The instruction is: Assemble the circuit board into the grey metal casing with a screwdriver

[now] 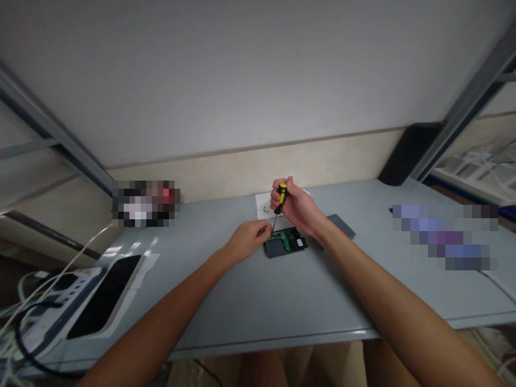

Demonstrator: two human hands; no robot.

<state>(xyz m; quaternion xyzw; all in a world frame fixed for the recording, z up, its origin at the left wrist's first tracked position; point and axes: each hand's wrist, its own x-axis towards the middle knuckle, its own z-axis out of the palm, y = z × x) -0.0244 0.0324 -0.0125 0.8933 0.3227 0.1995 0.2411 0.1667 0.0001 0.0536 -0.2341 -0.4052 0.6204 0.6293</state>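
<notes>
My right hand (296, 201) is closed round the yellow and black handle of a screwdriver (281, 198). The thin shaft slants down to the upper left corner of an opened dark grey device with a green circuit board (285, 243), which lies on the table. At that same corner, close by the shaft's lower end, my left hand (250, 237) has its fingertips pinched together; what sits between them is hidden. Behind the device, several small dark screws (266, 209) rest on a white paper (261, 202), partly covered by my right hand.
A flat dark grey cover (341, 226) lies right of the device, partly behind my right forearm. On the left are a black-screened phone (107, 295) and a power strip (60, 306) with cables. A black speaker-like box (409, 156) stands at the back right. Two areas are blurred.
</notes>
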